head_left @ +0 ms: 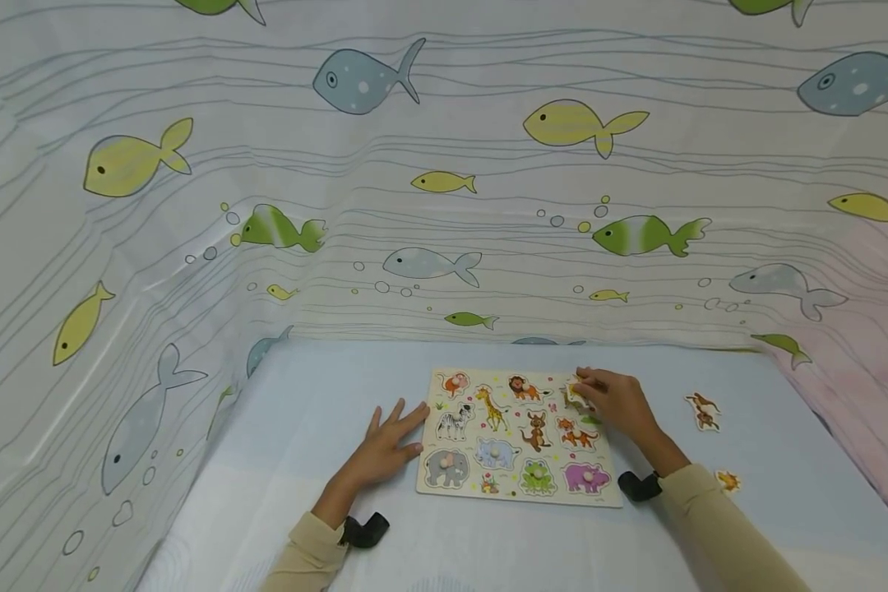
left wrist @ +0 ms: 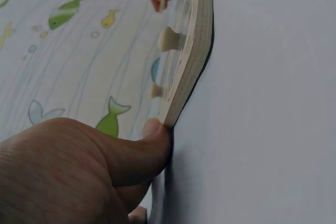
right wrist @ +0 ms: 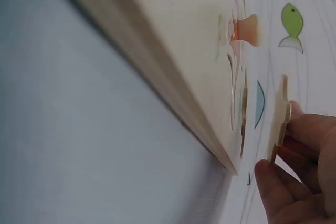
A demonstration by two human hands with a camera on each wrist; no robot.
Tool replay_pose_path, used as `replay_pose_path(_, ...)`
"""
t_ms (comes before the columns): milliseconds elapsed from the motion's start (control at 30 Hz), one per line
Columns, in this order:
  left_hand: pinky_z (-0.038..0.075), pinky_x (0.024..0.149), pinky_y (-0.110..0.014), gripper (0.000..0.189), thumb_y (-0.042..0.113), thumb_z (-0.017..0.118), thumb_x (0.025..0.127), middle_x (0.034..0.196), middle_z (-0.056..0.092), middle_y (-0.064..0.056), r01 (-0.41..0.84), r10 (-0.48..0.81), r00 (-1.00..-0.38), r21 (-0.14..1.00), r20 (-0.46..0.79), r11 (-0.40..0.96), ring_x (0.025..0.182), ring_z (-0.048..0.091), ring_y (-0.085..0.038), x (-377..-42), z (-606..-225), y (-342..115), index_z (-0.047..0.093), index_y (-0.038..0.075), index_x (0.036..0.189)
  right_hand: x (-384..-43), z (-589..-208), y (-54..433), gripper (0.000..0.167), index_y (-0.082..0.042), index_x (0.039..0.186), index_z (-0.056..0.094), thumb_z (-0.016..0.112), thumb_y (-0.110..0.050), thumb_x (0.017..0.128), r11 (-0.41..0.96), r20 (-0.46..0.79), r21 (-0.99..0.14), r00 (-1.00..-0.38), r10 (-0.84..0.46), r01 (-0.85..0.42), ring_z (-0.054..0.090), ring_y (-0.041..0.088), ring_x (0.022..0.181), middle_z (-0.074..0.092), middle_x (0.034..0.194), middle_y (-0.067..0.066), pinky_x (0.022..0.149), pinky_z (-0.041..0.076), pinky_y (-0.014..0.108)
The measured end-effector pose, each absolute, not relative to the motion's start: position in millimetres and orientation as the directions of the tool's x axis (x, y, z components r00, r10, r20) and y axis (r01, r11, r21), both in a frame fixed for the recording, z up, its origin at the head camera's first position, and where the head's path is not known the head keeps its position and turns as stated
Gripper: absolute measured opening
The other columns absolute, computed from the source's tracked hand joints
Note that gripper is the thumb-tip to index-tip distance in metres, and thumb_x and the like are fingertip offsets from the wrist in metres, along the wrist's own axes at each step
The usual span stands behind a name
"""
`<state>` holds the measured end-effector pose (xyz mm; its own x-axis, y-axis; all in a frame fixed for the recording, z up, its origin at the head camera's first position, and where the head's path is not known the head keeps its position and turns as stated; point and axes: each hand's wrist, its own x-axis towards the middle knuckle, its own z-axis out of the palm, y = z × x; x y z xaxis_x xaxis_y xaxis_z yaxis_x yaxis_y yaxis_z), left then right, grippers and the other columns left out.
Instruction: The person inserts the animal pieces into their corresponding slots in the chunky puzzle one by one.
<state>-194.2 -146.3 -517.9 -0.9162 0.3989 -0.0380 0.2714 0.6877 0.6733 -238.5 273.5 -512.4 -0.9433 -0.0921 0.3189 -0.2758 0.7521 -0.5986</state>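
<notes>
A wooden animal puzzle board (head_left: 484,377) lies on the table, with several pieces set in it, a zebra, lion, elephant and frog among them. My left hand (head_left: 390,444) rests at its left edge, fingers spread. In the left wrist view, that thumb (left wrist: 139,153) touches the board's side. Over the board's upper right corner, my right hand (head_left: 620,404) pinches a thin puzzle piece (right wrist: 280,121) between thumb and fingers. The right wrist view has it edge-on, held apart from the board. Its picture is mostly hidden by the fingers.
Two loose puzzle pieces lie right of the board: a brown animal piece (head_left: 704,412) farther back and an orange and yellow piece (head_left: 728,480) near the right sleeve. A fish-patterned cloth (head_left: 444,222) hangs behind the table and along its sides. Knobs (left wrist: 169,39) stick up from the board.
</notes>
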Motion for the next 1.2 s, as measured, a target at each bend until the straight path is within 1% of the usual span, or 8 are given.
replay_pose_path(267, -0.011, 0.124, -0.057, 0.063, 0.017, 0.066, 0.095, 0.16, 0.037, -0.003, 0.258, 0.392, -0.919, 0.673, -0.051, 0.693, 0.156, 0.014, -0.035, -194, -519, -147, 0.041, 0.015, 0.153, -242, -519, 276, 0.018, -0.005, 0.095, 0.075, 0.074, -0.022, 0.091, 0.753, 0.246, -0.616, -0.964, -0.097, -0.233, 0.066, 0.037, 0.117, 0.07, 0.125, 0.015, 0.093, 0.056, 0.053)
replay_pose_path(467, -0.011, 0.124, -0.057, 0.064, 0.017, 0.066, 0.095, 0.16, 0.037, -0.003, 0.262, 0.396, -0.917, 0.673, -0.05, 0.692, 0.156, 0.014, -0.034, -194, -520, -146, 0.041, 0.015, 0.153, -242, -521, 276, 0.017, -0.006, 0.094, 0.075, 0.074, -0.022, 0.091, 0.783, 0.242, -0.57, -0.962, -0.128, -0.248, 0.063, 0.04, 0.12, 0.07, 0.125, 0.017, 0.097, 0.053, 0.056)
replay_pose_path(667, -0.011, 0.124, -0.057, 0.063, 0.017, 0.066, 0.095, 0.16, 0.037, -0.003, 0.263, 0.39, -0.92, 0.662, -0.048, 0.702, 0.156, 0.014, -0.034, -194, -520, -145, 0.041, 0.015, 0.153, -244, -523, 275, 0.03, -0.002, 0.112, 0.074, 0.075, -0.023, 0.091, 0.808, 0.27, -0.509, -0.947, -0.177, -0.296, 0.067, 0.038, 0.114, 0.073, 0.118, 0.016, 0.093, 0.056, 0.054)
replay_pose_path(800, -0.01, 0.124, -0.057, 0.063, 0.017, 0.066, 0.095, 0.16, 0.037, -0.003, 0.26, 0.385, -0.921, 0.66, -0.048, 0.705, 0.156, 0.014, -0.034, -194, -519, -145, 0.041, 0.014, 0.153, -245, -525, 275, 0.038, -0.002, 0.121, 0.07, 0.074, -0.024, 0.091, 0.836, 0.257, -0.458, -0.945, -0.201, -0.302, 0.071, 0.032, 0.1, 0.077, 0.104, 0.011, 0.086, 0.057, 0.05)
replay_pose_path(933, -0.01, 0.124, -0.057, 0.063, 0.017, 0.066, 0.095, 0.16, 0.037, -0.003, 0.259, 0.385, -0.921, 0.66, -0.05, 0.705, 0.156, 0.014, -0.034, -194, -518, -145, 0.041, 0.015, 0.153, -245, -525, 274, 0.037, -0.001, 0.119, 0.071, 0.074, -0.024, 0.091, 0.842, 0.251, -0.443, -0.944, -0.212, -0.307, 0.07, 0.028, 0.091, 0.077, 0.099, 0.01, 0.08, 0.056, 0.047)
replay_pose_path(1033, -0.01, 0.124, -0.057, 0.063, 0.017, 0.066, 0.094, 0.16, 0.038, -0.003, 0.262, 0.385, -0.922, 0.663, -0.043, 0.702, 0.156, 0.015, -0.034, -194, -518, -145, 0.042, 0.015, 0.153, -245, -523, 273, 0.032, -0.001, 0.114, 0.072, 0.075, -0.022, 0.09, 0.838, 0.267, -0.438, -0.937, -0.226, -0.326, 0.071, 0.031, 0.094, 0.076, 0.102, 0.013, 0.079, 0.057, 0.047)
replay_pose_path(1067, -0.01, 0.124, -0.057, 0.063, 0.017, 0.066, 0.094, 0.16, 0.038, -0.003, 0.263, 0.386, -0.922, 0.663, -0.042, 0.701, 0.156, 0.015, -0.034, -195, -518, -145, 0.042, 0.015, 0.153, -245, -523, 273, 0.032, -0.001, 0.113, 0.072, 0.076, -0.022, 0.09, 0.837, 0.269, -0.437, -0.936, -0.228, -0.33, 0.071, 0.03, 0.091, 0.076, 0.101, 0.013, 0.077, 0.056, 0.046)
replay_pose_path(1200, -0.011, 0.124, -0.057, 0.064, 0.017, 0.066, 0.094, 0.16, 0.038, -0.003, 0.262, 0.385, -0.922, 0.662, -0.043, 0.702, 0.156, 0.014, -0.034, -195, -519, -145, 0.042, 0.015, 0.153, -245, -524, 273, 0.028, -0.001, 0.108, 0.073, 0.076, -0.021, 0.089, 0.833, 0.286, -0.43, -0.928, -0.24, -0.348, 0.072, 0.031, 0.094, 0.076, 0.104, 0.013, 0.08, 0.058, 0.048)
